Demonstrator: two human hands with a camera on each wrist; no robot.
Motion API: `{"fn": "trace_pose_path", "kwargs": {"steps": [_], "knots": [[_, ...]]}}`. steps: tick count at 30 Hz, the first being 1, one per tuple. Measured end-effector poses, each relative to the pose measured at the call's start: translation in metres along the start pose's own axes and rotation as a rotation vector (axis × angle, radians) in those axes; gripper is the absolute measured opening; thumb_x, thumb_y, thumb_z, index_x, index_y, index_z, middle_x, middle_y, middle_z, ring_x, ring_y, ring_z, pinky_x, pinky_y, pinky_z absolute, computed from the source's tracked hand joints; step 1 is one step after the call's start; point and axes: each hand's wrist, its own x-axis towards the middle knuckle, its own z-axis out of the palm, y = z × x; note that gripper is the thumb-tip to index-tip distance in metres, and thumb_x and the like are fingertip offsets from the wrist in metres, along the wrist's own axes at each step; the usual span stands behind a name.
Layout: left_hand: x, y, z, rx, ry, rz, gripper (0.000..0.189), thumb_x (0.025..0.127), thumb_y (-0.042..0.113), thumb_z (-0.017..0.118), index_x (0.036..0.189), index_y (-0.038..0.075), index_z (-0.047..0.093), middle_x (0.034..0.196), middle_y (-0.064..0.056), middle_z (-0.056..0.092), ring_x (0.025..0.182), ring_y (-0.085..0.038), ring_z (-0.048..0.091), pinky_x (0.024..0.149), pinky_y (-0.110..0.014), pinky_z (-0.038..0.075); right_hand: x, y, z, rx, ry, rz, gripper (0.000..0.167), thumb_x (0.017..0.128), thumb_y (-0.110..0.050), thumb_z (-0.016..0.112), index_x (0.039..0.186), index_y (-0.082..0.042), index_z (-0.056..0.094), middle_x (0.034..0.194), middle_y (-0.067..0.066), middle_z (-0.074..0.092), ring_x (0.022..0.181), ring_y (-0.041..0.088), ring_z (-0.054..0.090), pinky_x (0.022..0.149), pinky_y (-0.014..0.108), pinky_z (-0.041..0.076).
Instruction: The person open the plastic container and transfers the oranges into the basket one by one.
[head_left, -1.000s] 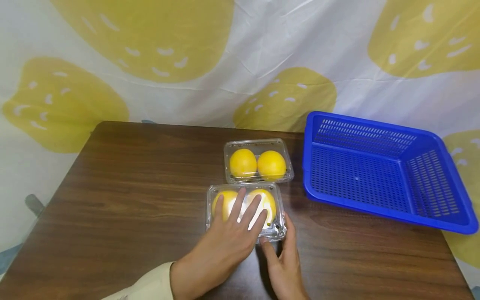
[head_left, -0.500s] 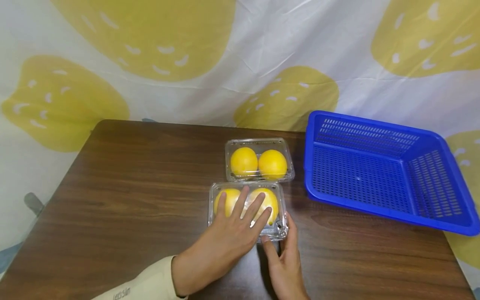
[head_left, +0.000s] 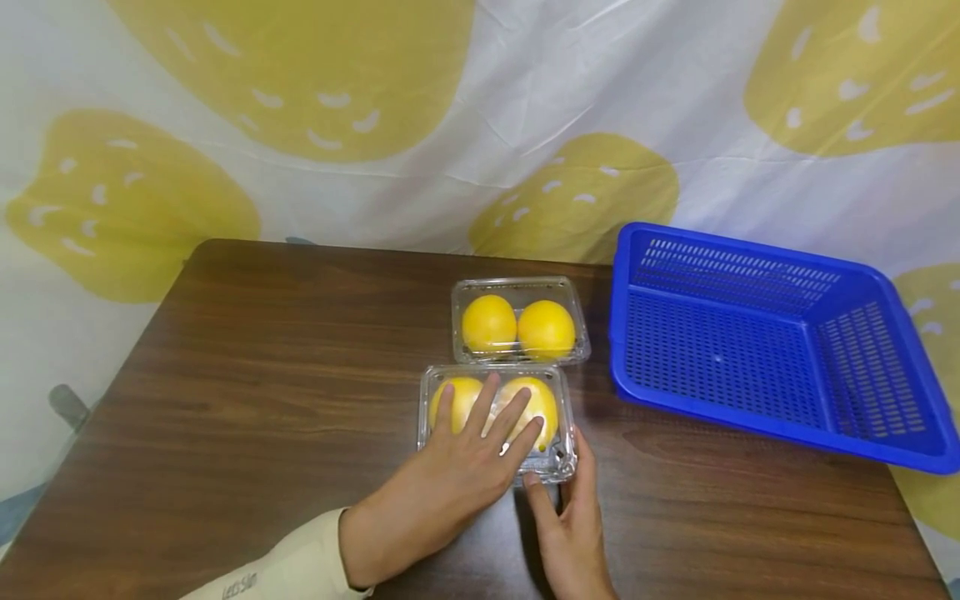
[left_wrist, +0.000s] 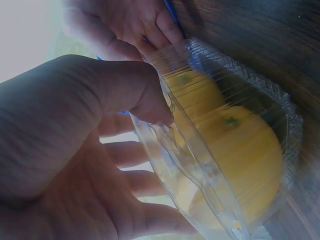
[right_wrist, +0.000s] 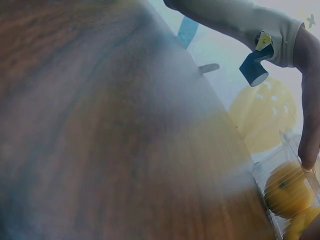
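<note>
A clear plastic clamshell box [head_left: 567,414] with two round orange-yellow fruits, which look like oranges [left_wrist: 240,165], rests on the table. My left hand [head_left: 459,471] lies across its lid with fingers spread and straight. In the left wrist view, that hand's thumb touches the box's rim. At the near right corner my right hand [head_left: 567,533] grips the box, thumb in front and fingers along the side. Whether the lid is fully closed I cannot tell. Just behind stands a second clear box [head_left: 517,287], also holding two such fruits [head_left: 489,323].
A blue perforated plastic basket [head_left: 750,417] stands at the right of the brown wooden table [head_left: 262,358], with nothing visible in it. Behind the table hangs a white cloth [head_left: 360,204] printed with yellow shapes.
The near box and my left hand have shifted very slightly right over the last second. The glare on the lid has lessened. Both hands keep the same places on the box.
</note>
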Motion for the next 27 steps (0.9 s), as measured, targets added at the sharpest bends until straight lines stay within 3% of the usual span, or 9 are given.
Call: {"fn": "trace_pose_path", "kwargs": {"steps": [27], "knots": [[0.0017,-0.0058,-0.0041,-0.038,-0.016,0.021,0.087,0.087,0.028,0.093,0.163,0.019,0.052,0.172,-0.014,0.044,0.156,-0.044,0.045,0.109,-0.068,0.056,0.0018,-0.0041,-0.0026,-0.042,-0.021,0.099,0.078,0.106,-0.001,0.064,0.172,-0.008,0.024,0.175,0.018,0.034,0.162,0.031,0.03,0.117,0.002,0.026]]}}
